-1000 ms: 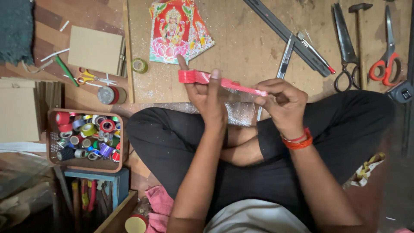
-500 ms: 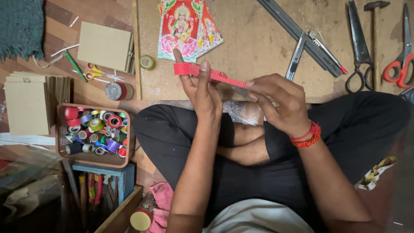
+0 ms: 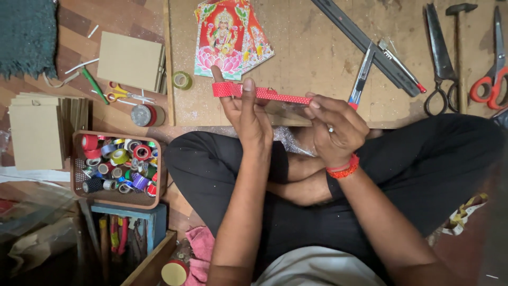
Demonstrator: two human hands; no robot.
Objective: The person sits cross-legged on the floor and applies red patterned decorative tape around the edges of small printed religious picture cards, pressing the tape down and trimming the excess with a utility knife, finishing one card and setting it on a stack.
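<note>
Red dotted ribbon (image 3: 264,94) stretched between raised left hand (image 3: 244,114), right hand (image 3: 334,127).

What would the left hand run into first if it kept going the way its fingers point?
Probably the colourful picture cards on the board: the left hand, holding the red dotted strip, points up-frame toward them. Its height above them is unclear.

I am sitting before three pairs of scissors: black shears (image 3: 441,58), a red-handled pair (image 3: 492,63), a small yellow-handled pair (image 3: 124,94). One hammer (image 3: 459,32), one basket (image 3: 79,175) of tape rolls and one red dotted ribbon (image 3: 264,94) are lying within reach.
</note>
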